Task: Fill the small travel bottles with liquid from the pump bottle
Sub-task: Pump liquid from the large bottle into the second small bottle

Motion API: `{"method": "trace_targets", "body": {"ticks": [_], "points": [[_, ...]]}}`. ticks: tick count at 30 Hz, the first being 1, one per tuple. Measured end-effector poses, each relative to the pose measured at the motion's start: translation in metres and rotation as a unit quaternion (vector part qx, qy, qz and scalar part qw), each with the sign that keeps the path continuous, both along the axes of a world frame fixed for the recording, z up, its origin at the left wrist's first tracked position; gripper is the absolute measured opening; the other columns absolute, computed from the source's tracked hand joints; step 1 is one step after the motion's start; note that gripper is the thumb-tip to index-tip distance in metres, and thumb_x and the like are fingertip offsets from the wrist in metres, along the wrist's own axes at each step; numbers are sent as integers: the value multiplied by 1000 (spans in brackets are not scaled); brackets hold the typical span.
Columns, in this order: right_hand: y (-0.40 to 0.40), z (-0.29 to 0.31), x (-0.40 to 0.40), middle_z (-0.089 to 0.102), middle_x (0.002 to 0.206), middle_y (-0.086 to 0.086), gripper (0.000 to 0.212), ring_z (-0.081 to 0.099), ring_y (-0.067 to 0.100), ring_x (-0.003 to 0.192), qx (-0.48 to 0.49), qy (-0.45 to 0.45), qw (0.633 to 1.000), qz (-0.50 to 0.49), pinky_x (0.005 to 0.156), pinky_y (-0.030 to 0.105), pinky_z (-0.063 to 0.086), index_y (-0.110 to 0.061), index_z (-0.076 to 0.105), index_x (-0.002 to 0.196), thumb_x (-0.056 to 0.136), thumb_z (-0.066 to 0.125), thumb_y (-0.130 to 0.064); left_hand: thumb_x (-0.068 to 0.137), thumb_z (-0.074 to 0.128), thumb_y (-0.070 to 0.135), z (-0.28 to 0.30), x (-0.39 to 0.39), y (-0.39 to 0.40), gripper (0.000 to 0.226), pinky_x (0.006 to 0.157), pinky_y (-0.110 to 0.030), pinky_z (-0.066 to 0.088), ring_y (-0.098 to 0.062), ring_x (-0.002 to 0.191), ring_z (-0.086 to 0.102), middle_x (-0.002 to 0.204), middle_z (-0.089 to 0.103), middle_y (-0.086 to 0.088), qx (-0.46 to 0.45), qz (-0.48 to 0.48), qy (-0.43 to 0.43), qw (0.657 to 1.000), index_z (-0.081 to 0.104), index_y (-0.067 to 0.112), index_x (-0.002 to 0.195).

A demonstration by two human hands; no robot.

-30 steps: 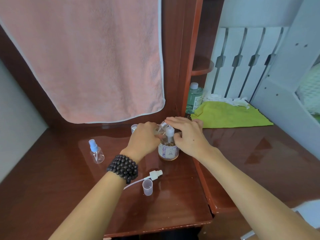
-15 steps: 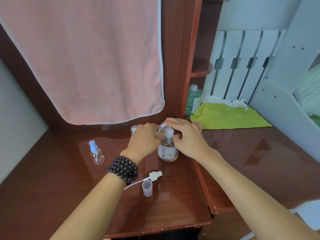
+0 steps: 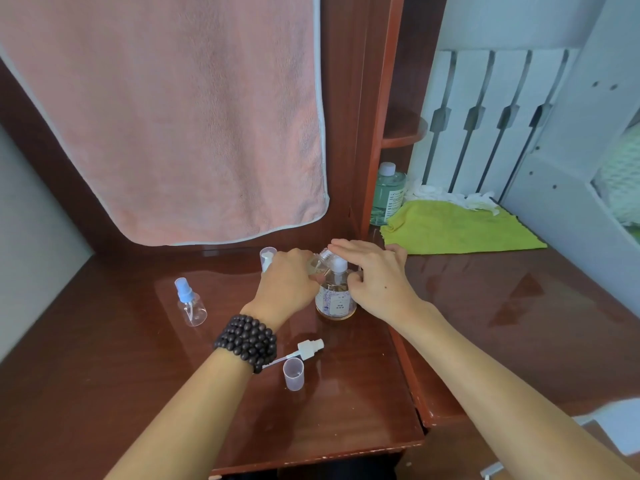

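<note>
Pump bottle (image 3: 335, 298) upright; travel bottle (image 3: 320, 262) tilted (uncapped) at spout.

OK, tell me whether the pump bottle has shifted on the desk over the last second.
No. The pump bottle stands at the same spot, just left of the desk's raised edge and up from the loose clear cap.

Soft daylight, glare on desktop (image 3: 346, 403), wide-angle edge warping.

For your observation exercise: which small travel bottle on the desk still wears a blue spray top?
The clear travel bottle standing alone at the left, away from both hands. The one in the left hand is tilted at the pump bottle, its mouth open.
</note>
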State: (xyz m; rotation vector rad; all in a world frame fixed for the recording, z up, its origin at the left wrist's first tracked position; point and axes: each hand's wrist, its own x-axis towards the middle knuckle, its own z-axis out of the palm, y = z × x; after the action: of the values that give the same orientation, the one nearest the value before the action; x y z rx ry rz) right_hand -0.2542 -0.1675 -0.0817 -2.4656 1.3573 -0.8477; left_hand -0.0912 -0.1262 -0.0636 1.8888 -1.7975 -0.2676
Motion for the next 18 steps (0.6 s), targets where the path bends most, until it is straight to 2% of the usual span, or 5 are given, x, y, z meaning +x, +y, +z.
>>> {"method": "trace_targets", "body": {"ticks": [3, 5, 10, 13, 18], "points": [[-1, 5, 2, 52, 136, -25, 66, 45, -2, 128, 5, -18, 1000, 7, 102, 42, 18, -40, 61, 125, 72, 49, -3, 86, 61, 14, 2, 2, 2, 9, 73, -36, 49, -25, 80, 58, 74, 64, -5, 1, -5, 18, 1000, 68, 9, 86], [-1, 12, 3, 53, 135, -25, 64, 45, -4, 127, 11, -38, 999, 8, 103, 45, 20, -38, 63, 124, 72, 49, -3, 83, 62, 12, 5, 3, 1, 7, 72, -39, 52, -28, 79, 60, 73, 65, -6, -12, -11, 23, 1000, 68, 10, 85], [1, 18, 6, 53, 135, -26, 61, 43, -4, 128, 2, -21, 1000, 5, 104, 47, 19, -37, 63, 123, 73, 51, -4, 83, 62, 13, 8, 3, 2, 5, 76, -39, 48, -28, 75, 57, 63, 55, -1, -24, -9, 21, 999, 65, 10, 80], [1, 14, 5, 52, 136, -26, 63, 45, -3, 127, -1, -21, 1000, 3, 104, 46, 19, -38, 62, 124, 73, 49, -4, 84, 60, 13, 6, 3, 2, 7, 76, -38, 47, -28, 78, 57, 67, 60, -3, -21, -8, 26, 999, 67, 10, 83], [2, 7, 3, 53, 135, -26, 67, 48, 1, 125, -13, -5, 1000, -7, 103, 46, 19, -40, 62, 125, 72, 47, -1, 86, 60, 12, 0, 2, 3, 7, 66, -32, 43, -21, 74, 49, 61, 52, 3, -16, -5, 38, 999, 66, 9, 84]]}}
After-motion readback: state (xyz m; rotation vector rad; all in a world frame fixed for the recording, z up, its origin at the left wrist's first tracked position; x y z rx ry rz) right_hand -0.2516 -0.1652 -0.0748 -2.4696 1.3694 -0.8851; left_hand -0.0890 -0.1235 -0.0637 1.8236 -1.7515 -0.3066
